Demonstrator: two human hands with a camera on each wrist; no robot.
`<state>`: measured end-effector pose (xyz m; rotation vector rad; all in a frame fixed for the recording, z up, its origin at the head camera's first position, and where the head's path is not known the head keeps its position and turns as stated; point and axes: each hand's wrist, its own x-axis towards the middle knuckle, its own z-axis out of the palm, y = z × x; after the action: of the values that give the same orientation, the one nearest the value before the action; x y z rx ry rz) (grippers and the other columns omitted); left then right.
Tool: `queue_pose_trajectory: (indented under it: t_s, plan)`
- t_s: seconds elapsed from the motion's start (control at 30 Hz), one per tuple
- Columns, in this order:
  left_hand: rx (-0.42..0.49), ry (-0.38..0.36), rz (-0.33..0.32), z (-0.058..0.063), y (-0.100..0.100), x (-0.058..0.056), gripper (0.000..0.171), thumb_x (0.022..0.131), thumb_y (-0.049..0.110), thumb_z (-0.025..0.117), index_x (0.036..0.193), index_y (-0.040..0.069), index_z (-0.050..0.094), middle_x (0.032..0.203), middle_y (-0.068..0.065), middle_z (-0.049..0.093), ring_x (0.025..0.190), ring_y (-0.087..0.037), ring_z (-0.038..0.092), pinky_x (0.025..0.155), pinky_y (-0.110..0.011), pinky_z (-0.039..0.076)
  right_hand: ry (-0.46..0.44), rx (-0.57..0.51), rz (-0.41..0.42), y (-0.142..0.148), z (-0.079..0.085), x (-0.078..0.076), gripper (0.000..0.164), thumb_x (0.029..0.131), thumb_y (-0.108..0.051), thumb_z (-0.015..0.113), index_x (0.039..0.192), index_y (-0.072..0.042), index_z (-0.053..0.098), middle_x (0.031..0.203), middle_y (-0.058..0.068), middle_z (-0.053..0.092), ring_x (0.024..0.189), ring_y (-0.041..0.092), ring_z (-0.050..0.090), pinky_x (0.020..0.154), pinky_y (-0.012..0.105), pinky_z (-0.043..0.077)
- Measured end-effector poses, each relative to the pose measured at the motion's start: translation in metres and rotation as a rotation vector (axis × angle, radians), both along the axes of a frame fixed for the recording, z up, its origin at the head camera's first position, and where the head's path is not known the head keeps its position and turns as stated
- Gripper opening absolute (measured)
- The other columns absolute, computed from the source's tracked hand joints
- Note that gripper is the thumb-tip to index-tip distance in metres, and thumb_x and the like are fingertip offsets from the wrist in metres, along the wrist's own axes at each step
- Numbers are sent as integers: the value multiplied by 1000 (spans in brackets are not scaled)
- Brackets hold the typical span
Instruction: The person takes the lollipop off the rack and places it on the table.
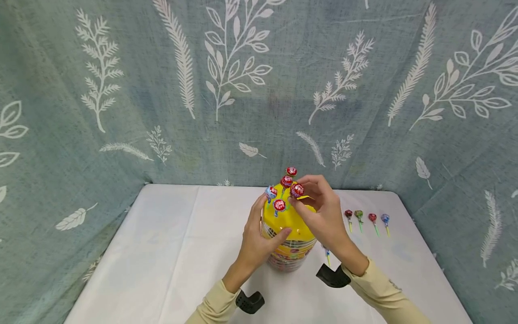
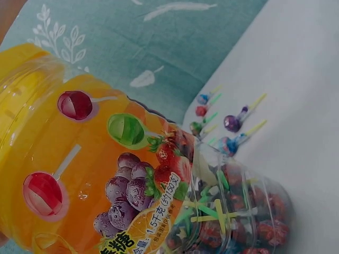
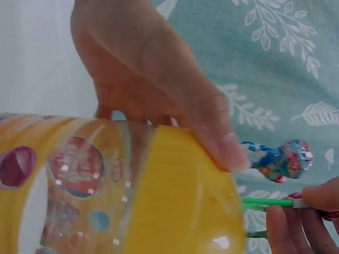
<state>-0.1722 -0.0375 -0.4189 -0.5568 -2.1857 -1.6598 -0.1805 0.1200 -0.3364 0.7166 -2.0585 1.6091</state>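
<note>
A clear candy jar [image 2: 122, 159] with a yellow lid [image 1: 293, 227] stands upright on the table. My left hand [image 1: 259, 240] grips the lid's side, its thumb [image 3: 230, 151] pressing on the yellow plastic. Just above the lid, my right hand [image 1: 325, 213] pinches a red-wrapped lollipop [image 1: 296, 190]; its green stick [image 3: 267, 201] points down and meets the lid top. Several other lollipops stand in the lid, including a blue-wrapped lollipop [image 1: 271, 192] by my left fingertips and a red lollipop [image 1: 279, 205] in front. Whether the held stick is inside a hole I cannot tell.
To the right, several lollipops [image 1: 372, 218] lie in a row on the white table [image 1: 162, 252]. A purple lollipop [image 2: 232, 123] and a blue lollipop [image 2: 229, 145] lie closer to the jar. A leaf-patterned green curtain [image 1: 259, 90] hangs behind and at the sides.
</note>
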Motion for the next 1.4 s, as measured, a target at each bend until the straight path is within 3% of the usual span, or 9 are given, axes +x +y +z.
queue_pose_trajectory:
  t_s: [0.07, 0.5, 0.73, 0.97, 1.23, 1.3, 1.4]
  plan:
    - [1, -8, -1, 9, -1, 5, 83, 78, 15, 76, 146, 7, 28, 147, -13, 33, 118, -28, 49, 93, -44, 46, 12, -18, 3, 3, -1, -2, 39, 79, 12, 68, 113, 2, 53, 96, 11, 64, 86, 22, 64, 76, 29, 54]
    - [1, -21, 9, 8, 0, 4, 83, 78, 17, 75, 146, 8, 29, 146, -11, 34, 119, -25, 48, 95, -41, 45, 65, -37, -5, 17, 10, 0, 41, 77, 15, 67, 113, 3, 53, 95, 14, 63, 87, 21, 65, 77, 28, 54]
    - [10, 0, 12, 7, 0, 4, 82, 78, 18, 74, 146, 8, 29, 146, -12, 34, 119, -27, 48, 94, -46, 44, 70, -15, -37, 26, 9, 3, 41, 76, 15, 68, 113, 3, 54, 97, 13, 64, 85, 19, 65, 76, 27, 53]
    - [19, 14, 9, 5, 0, 3, 80, 80, 24, 73, 146, 11, 29, 147, -8, 33, 123, -23, 46, 96, -49, 42, 51, -6, -52, 41, 6, 5, 41, 75, 17, 68, 112, 5, 53, 95, 13, 63, 84, 18, 64, 76, 26, 53]
    - [26, -7, 7, 5, 1, 3, 82, 78, 19, 73, 146, 6, 29, 146, -14, 33, 122, -28, 46, 96, -49, 43, 6, 1, -98, 58, -1, 9, 42, 75, 18, 68, 112, 6, 53, 95, 12, 62, 83, 18, 63, 74, 25, 54]
    - [22, -5, 6, 4, 1, 3, 82, 78, 20, 73, 145, 5, 29, 146, -14, 33, 121, -28, 46, 95, -48, 43, -8, -6, -110, 63, -2, 10, 42, 74, 18, 68, 112, 6, 53, 96, 11, 62, 83, 18, 63, 73, 25, 54]
    - [14, 4, 13, -8, 1, -4, 84, 78, 23, 74, 147, 9, 28, 147, -11, 32, 123, -26, 46, 96, -47, 43, -13, -2, -130, 70, -5, 11, 43, 74, 18, 69, 112, 6, 53, 96, 10, 62, 82, 18, 63, 72, 24, 54]
